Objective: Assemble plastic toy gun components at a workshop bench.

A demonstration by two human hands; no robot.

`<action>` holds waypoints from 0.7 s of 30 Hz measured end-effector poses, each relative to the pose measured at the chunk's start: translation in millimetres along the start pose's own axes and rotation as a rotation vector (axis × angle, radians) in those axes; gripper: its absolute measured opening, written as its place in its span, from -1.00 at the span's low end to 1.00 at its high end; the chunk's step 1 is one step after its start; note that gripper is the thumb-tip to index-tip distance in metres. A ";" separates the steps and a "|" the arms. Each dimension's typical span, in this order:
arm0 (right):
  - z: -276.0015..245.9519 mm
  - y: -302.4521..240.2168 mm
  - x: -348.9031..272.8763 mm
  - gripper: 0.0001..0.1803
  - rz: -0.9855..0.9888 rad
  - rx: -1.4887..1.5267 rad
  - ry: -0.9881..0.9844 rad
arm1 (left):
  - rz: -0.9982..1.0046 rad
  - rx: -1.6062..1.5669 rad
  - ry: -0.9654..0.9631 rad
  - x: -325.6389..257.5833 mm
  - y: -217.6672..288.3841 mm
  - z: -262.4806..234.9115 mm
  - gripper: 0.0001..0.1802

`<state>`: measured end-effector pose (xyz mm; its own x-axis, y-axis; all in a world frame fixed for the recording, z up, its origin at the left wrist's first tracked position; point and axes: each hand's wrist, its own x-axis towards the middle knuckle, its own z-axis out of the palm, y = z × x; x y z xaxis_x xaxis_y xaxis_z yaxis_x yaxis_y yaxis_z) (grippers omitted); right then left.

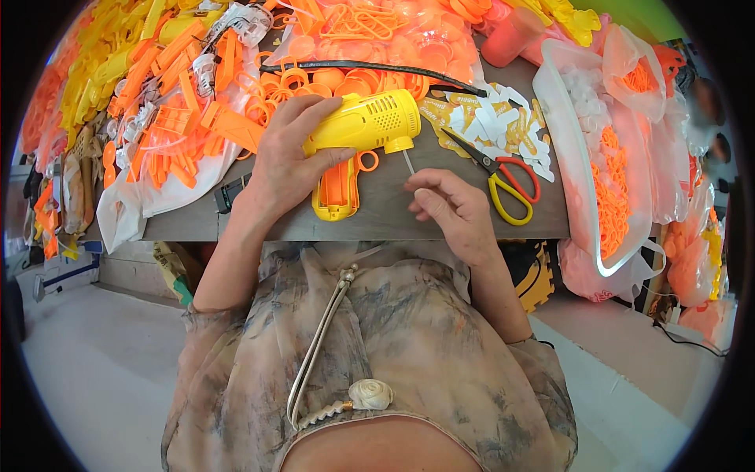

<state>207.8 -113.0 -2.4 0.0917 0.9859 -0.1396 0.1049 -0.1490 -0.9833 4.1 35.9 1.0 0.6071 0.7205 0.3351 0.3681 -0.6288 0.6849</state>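
Observation:
My left hand [295, 153] is wrapped round the yellow plastic body of a toy gun [370, 122], which has a round vented end pointing right. Below the body, its yellow and orange handle [336, 189] reaches down toward the table's front edge. A small yellow cap [399, 145] sits under the vented end, and a thin whitish tube [408, 163] runs down from it. My right hand [454, 211] is curled, its fingertips pinched at the tube's lower end. An orange ring [367, 160] shows beside the handle.
Red-and-yellow scissors [503, 177] lie right of my right hand, by white paper labels [495, 126]. A white tub [586, 165] of orange links stands farther right. Orange parts [177, 118] heap up at left; a black cable [377, 69] crosses the back. A small black object [230, 193] lies near the front edge.

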 end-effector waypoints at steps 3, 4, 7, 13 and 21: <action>-2.6 3.4 0.7 -0.78 0.040 0.001 0.029 | 0.005 0.008 0.002 1.5 -0.7 3.2 -0.38; -2.7 4.9 1.6 -0.78 0.040 0.000 0.024 | 0.008 0.030 0.008 2.1 -1.3 4.0 -0.38; -1.9 5.5 3.4 -0.78 0.044 -0.008 0.005 | -0.010 0.016 -0.010 2.4 -2.3 5.1 -0.38; -1.2 5.9 6.4 -0.79 0.052 0.005 0.014 | -0.022 0.017 -0.025 1.9 0.0 6.7 -0.38; -4.2 4.5 36.3 -0.67 0.059 0.119 0.326 | -0.032 0.050 -0.041 3.0 2.3 4.9 -0.39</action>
<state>215.8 -78.2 -11.5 0.4079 0.8969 -0.1708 -0.0246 -0.1762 -0.9841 10.3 35.1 0.5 0.6225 0.7285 0.2860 0.4217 -0.6201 0.6615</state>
